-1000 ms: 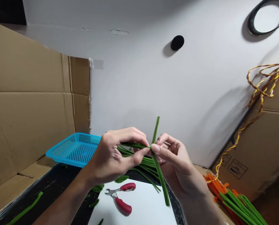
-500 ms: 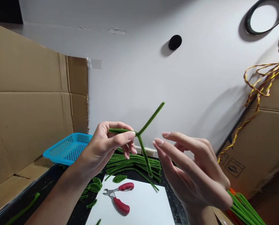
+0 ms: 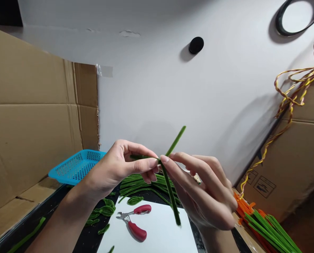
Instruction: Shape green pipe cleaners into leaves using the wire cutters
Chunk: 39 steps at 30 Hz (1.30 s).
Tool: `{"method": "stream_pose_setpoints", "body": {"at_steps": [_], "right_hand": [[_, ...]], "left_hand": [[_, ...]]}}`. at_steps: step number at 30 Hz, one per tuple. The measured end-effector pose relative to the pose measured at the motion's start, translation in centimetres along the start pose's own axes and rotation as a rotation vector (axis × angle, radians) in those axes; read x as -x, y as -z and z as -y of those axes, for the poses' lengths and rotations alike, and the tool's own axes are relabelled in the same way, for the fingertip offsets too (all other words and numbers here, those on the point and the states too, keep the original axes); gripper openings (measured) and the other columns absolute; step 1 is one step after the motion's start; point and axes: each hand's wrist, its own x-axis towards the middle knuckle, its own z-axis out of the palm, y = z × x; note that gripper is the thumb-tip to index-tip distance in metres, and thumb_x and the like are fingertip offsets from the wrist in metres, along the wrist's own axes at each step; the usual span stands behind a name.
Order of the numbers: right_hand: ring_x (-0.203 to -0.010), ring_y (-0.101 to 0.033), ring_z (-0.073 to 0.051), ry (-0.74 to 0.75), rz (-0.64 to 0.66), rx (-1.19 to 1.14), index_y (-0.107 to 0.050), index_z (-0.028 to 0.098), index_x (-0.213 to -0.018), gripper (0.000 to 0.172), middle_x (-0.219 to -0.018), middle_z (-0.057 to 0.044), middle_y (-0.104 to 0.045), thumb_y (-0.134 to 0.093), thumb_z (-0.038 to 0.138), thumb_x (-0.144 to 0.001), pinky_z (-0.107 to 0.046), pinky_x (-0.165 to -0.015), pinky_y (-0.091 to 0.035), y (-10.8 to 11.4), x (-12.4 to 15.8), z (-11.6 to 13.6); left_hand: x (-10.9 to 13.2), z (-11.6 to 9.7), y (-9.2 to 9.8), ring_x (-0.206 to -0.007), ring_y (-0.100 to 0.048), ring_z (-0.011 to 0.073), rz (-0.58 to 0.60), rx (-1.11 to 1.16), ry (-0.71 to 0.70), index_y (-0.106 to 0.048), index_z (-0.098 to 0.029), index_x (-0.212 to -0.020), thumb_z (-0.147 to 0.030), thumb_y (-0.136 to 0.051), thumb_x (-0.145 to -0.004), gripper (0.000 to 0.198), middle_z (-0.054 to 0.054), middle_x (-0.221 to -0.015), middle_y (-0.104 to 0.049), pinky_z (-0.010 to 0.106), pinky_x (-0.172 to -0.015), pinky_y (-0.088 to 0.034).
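A green pipe cleaner is held up above the work surface, with one arm rising to the upper right and another hanging down. My left hand pinches its doubled section between thumb and fingers, close to the joint. At that same joint, the thumb and index finger of my right hand close on the pipe cleaner. My fingertips partly cover the joint. Below lie red-handled nippers, jaws to the left, on a white sheet. A green looped leaf shape rests by the sheet's top edge.
Behind my hands lies a bundle of green pipe cleaners. More leaf shapes are left of the sheet. A blue basket stands by a cardboard panel. Orange and green pipe cleaners lie at right, below twisted cord.
My right hand has moved left and now grips the pipe cleaner at its joint. The pipe cleaner and my left hand have shifted slightly down and right.
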Motion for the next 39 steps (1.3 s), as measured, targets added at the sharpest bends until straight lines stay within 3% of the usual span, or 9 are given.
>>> {"method": "stream_pose_setpoints", "body": {"at_steps": [9,12,15,18,22,25,27,32,39], "right_hand": [[-0.069,-0.059,-0.016,-0.009,0.066,-0.117,-0.078,0.019,-0.112,0.032,-0.087,-0.007,-0.073,-0.07,-0.002,-0.09,-0.03,-0.056,-0.046,-0.1,0.0,0.0],[-0.068,-0.059,-0.015,-0.112,0.138,-0.249,-0.078,0.017,-0.108,0.029,-0.089,-0.008,-0.072,-0.065,-0.003,-0.092,-0.029,-0.057,-0.047,-0.2,0.1,0.1],[-0.064,-0.059,-0.011,-0.387,0.2,-0.425,-0.08,0.02,-0.097,0.023,-0.083,-0.004,-0.07,-0.066,0.003,-0.094,-0.026,-0.055,-0.045,-0.6,0.1,0.3],[-0.057,-0.052,-0.01,-0.834,0.261,-0.709,-0.076,0.019,-0.076,0.013,-0.073,-0.001,-0.066,-0.079,0.019,-0.088,-0.025,-0.049,-0.038,-1.2,-0.1,0.7],[-0.044,-0.031,-0.004,-1.49,0.318,-1.252,-0.066,0.017,-0.068,0.036,-0.054,0.007,-0.048,-0.093,0.041,-0.073,-0.021,-0.042,-0.025,-2.0,0.0,0.7],[-0.044,-0.016,-0.002,-1.677,0.372,-1.459,-0.06,0.017,-0.066,0.044,-0.048,0.013,-0.03,-0.095,0.043,-0.068,-0.019,-0.042,-0.012,-2.4,0.4,0.2],[-0.046,-0.013,-0.002,-1.682,0.398,-1.503,-0.059,0.018,-0.067,0.045,-0.049,0.014,-0.027,-0.095,0.043,-0.069,-0.019,-0.042,-0.01,-2.5,0.7,-0.1],[-0.048,-0.024,-0.003,-1.507,0.366,-1.352,-0.062,0.017,-0.073,0.04,-0.055,0.01,-0.041,-0.095,0.04,-0.072,-0.018,-0.043,-0.018,-2.2,0.7,-0.3],[-0.054,-0.033,-0.006,-1.197,0.333,-1.046,-0.064,0.017,-0.073,0.032,-0.063,0.006,-0.05,-0.09,0.034,-0.08,-0.021,-0.045,-0.025,-0.8,-0.7,0.4]], "left_hand": [[0.6,-0.3,0.3,-0.058,-0.065,0.0127,-0.033,-0.141,0.002,-0.083,-0.017,-0.081,-0.025,-0.084,-0.083,0.009,0.003,-0.063,-0.072,0.021,-0.058,-0.055],[0.8,-0.8,0.0,-0.056,-0.066,0.0137,-0.061,-0.238,-0.002,-0.082,-0.018,-0.078,-0.023,-0.083,-0.081,0.006,0.003,-0.062,-0.073,0.022,-0.057,-0.056],[1.0,-1.2,-0.7,-0.06,-0.07,0.0167,-0.149,-0.426,-0.062,-0.082,-0.019,-0.075,-0.025,-0.079,-0.082,0.01,0.003,-0.063,-0.073,0.022,-0.058,-0.057],[1.3,-1.2,-1.4,-0.068,-0.076,0.0205,-0.254,-0.624,-0.139,-0.083,-0.021,-0.076,-0.028,-0.076,-0.083,0.012,0.003,-0.071,-0.078,0.023,-0.061,-0.06],[1.5,-0.1,-1.7,-0.063,-0.073,0.0183,-0.296,-0.818,-0.239,-0.082,-0.023,-0.08,-0.031,-0.071,-0.087,0.015,0.002,-0.074,-0.079,0.021,-0.053,-0.055],[1.2,0.7,-1.6,-0.056,-0.066,0.0146,-0.288,-0.924,-0.343,-0.081,-0.023,-0.079,-0.026,-0.068,-0.088,0.016,0.0,-0.073,-0.077,0.022,-0.052,-0.052],[1.0,0.8,-1.5,-0.057,-0.067,0.015,-0.274,-0.917,-0.319,-0.081,-0.022,-0.079,-0.026,-0.067,-0.088,0.017,0.001,-0.073,-0.077,0.022,-0.053,-0.053],[0.4,0.0,-1.0,-0.068,-0.075,0.0202,-0.223,-0.616,-0.076,-0.082,-0.02,-0.08,-0.03,-0.077,-0.082,0.011,0.003,-0.07,-0.077,0.024,-0.06,-0.06],[-0.2,0.3,0.3,-0.061,-0.068,0.017,-0.096,-0.31,-0.013,-0.083,-0.02,-0.08,-0.031,-0.083,-0.082,0.011,0.004,-0.064,-0.072,0.025,-0.062,-0.059]]}}
